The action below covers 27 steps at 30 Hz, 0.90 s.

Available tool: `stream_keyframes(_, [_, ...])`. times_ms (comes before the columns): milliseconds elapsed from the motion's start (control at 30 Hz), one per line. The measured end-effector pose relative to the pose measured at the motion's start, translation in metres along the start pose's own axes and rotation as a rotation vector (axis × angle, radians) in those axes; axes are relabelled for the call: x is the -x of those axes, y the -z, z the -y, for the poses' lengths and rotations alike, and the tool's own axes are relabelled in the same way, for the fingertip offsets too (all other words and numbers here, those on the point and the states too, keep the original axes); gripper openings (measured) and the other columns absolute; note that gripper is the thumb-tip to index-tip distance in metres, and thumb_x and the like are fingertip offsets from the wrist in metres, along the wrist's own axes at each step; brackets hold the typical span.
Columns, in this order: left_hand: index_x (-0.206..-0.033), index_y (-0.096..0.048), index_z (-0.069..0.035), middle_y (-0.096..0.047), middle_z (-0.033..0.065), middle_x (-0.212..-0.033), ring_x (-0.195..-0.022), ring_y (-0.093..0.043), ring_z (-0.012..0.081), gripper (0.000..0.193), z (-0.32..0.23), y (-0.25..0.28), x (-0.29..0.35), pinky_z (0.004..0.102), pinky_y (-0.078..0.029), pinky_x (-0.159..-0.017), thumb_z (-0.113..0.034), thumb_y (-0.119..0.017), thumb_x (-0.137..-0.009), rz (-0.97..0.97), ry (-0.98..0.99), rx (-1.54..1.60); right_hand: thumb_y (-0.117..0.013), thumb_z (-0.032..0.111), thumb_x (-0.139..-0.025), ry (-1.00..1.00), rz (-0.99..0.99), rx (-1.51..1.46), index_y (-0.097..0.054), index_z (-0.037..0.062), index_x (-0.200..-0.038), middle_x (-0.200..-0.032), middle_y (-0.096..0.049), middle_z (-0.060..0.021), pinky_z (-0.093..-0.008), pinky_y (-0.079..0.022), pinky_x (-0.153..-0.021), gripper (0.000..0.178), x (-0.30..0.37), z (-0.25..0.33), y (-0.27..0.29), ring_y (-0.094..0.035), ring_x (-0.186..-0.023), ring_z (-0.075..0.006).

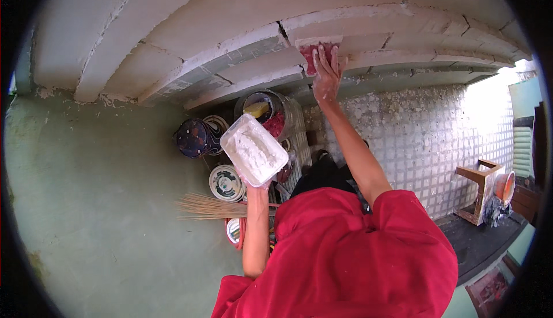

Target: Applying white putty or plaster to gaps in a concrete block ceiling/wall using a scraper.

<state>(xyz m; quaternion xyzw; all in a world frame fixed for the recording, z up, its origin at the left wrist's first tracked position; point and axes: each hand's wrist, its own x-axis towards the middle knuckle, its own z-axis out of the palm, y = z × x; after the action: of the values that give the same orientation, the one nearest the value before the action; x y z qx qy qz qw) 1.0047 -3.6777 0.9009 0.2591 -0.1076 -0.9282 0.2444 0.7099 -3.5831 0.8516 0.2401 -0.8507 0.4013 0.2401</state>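
My left hand [257, 189] supports a white rectangular tub [275, 173] from below, with its fingers mostly hidden underneath. Thick white paste [253, 150] fills much of the tub and is smeared up its inner walls. My right arm reaches up and forward. Its hand [326, 77], dusted white, presses a flat red spreader [307, 56] against a pale stepped surface [368, 23]. The fingers lie along the spreader's face, and a whitish strip shows at its far edge. Dark cracks and joints run across the surface near the spreader.
Below the tub stand a paint-spattered dark bucket [192, 137], a round lidded pail [226, 182] and a large container [292, 110] holding a yellow sponge [257, 109]. Thin sticks [207, 207] jut beside my left forearm. A green wall [109, 191] rises left; a wooden frame [477, 194] stands right.
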Motion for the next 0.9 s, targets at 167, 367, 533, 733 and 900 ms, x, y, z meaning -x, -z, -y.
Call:
stream_keyframes(167, [-0.144,-0.042,-0.013,-0.047,0.0214,-0.141,-0.124,-0.048,0.0445,0.060,-0.007,-0.016,0.006,0.0571,-0.036,-0.107,-0.051,-0.039,-0.096,-0.048,0.003,0.035,-0.049,-0.001,-0.087,-0.167,-0.194,-0.159,-0.055,0.0051,-0.134,-0.136,-0.058,-0.0056,-0.0565,-0.008,-0.117,0.047,0.000,-0.004,0.050,-0.050,-0.130,-0.0287])
stream_keyframes(367, [-0.144,-0.042,-0.015,-0.047,0.0200,-0.142,-0.124,-0.049,0.0425,0.059,-0.015,-0.039,0.009,0.0549,-0.034,-0.110,-0.050,-0.040,-0.096,-0.004,0.076,0.101,-0.045,-0.008,-0.082,-0.347,-0.303,-0.334,-0.057,0.0068,-0.132,-0.122,-0.065,-0.0147,-0.0348,-0.046,-0.084,0.053,-0.060,-0.010,0.085,-0.067,-0.100,-0.0252])
stream_keyframes(533, [-0.144,-0.042,-0.015,-0.046,0.0193,-0.143,-0.125,-0.048,0.0417,0.059,-0.015,-0.032,0.001,0.0547,-0.034,-0.110,-0.050,-0.039,-0.097,-0.033,0.032,0.057,-0.045,-0.014,-0.071,-0.234,-0.318,-0.274,-0.059,0.0158,-0.133,-0.115,-0.067,-0.0167,-0.0327,-0.050,-0.062,0.071,-0.057,0.020,0.050,-0.071,-0.082,-0.0249])
stream_keyframes(733, [-0.145,-0.040,-0.014,-0.045,0.0185,-0.144,-0.125,-0.048,0.0419,0.060,-0.015,-0.048,0.015,0.0546,-0.035,-0.109,-0.050,-0.038,-0.097,0.050,0.068,0.063,-0.041,-0.019,-0.069,-0.230,-0.121,-0.482,-0.057,0.0069,-0.133,-0.131,-0.059,-0.0172,-0.0346,-0.052,-0.088,0.071,-0.035,0.089,0.026,-0.062,-0.115,-0.0243])
stream_keyframes(900, [-0.146,-0.039,-0.014,-0.044,0.0176,-0.145,-0.126,-0.047,0.0417,0.061,-0.011,-0.052,0.027,0.0555,-0.033,-0.110,-0.051,-0.035,-0.098,0.070,0.091,0.072,-0.040,-0.018,-0.068,-0.220,-0.062,-0.436,-0.057,0.0088,-0.133,-0.131,-0.059,-0.0163,-0.0337,-0.049,-0.096,0.072,-0.026,0.090,0.054,-0.058,-0.121,-0.0254])
